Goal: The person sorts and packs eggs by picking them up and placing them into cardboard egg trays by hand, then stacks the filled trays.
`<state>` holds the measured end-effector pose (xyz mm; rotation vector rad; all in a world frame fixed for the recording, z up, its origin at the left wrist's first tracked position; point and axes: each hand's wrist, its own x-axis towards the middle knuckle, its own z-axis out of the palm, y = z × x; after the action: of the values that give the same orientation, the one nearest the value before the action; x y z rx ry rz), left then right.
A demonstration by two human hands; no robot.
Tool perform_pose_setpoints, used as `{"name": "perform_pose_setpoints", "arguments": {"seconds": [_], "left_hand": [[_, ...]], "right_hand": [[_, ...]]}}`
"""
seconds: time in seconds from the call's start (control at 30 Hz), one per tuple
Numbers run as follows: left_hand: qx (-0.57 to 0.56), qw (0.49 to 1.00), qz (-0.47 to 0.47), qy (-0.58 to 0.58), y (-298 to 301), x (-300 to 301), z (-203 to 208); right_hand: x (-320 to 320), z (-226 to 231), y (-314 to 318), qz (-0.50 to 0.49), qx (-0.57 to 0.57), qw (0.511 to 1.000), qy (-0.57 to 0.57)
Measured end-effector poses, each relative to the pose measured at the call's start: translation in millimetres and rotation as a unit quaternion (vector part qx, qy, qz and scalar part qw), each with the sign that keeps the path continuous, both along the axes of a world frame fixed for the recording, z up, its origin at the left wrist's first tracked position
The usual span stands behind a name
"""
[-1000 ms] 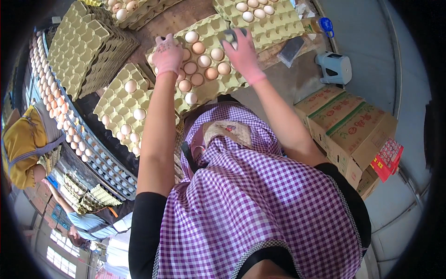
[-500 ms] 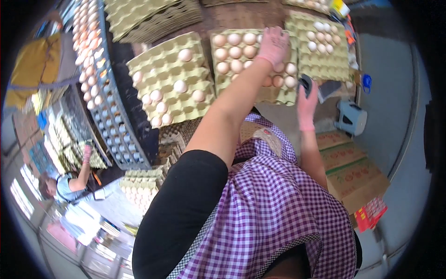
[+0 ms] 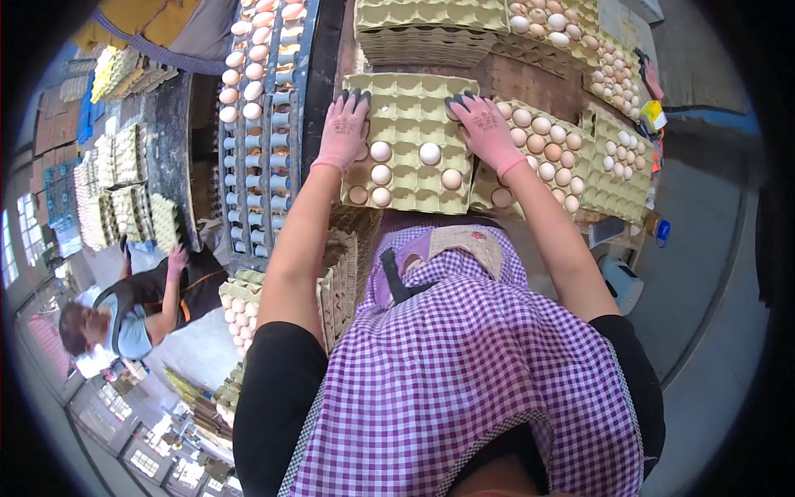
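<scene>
Up front, yellowish tray [image 3: 411,108], seemingly pulp.

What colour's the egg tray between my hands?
The egg tray is pale yellow-green, best seen in the head view.

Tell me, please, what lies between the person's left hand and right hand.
In the head view, an egg tray lies between the left hand and the right hand, with several eggs in its cups nearer the person.

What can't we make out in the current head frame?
- Left hand, head view: palm, hidden by its back.
- Right hand, head view: palm, likewise.
- Egg tray between them, head view: underside, hidden by its own top.
- Tray stack, head view: far part, cut off by top edge.
</scene>
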<state>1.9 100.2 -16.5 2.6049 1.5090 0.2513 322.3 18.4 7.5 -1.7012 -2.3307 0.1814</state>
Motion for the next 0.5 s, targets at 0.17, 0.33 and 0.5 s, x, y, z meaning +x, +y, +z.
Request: {"name": "perform_pose_setpoints", "arguments": {"seconds": [0.17, 0.33, 0.5], "left_hand": [[-0.025, 0.996, -0.052, -0.064, 32.2, -17.7, 8.9], [-0.431, 0.538, 0.208, -0.694, 5.9, -24.9, 45.8], [-0.360, 0.897, 0.051, -0.254, -20.6, -4.7, 64.4]], "right_hand": [[-9.2, 13.6, 18.1, -0.031, -0.027, 0.999, 0.004], [-17.5, 34.1, 6.5, -0.133, -0.051, 0.984, 0.102], [-32.6, 43.7, -22.1, -0.257, -0.219, 0.834, 0.437]]}}
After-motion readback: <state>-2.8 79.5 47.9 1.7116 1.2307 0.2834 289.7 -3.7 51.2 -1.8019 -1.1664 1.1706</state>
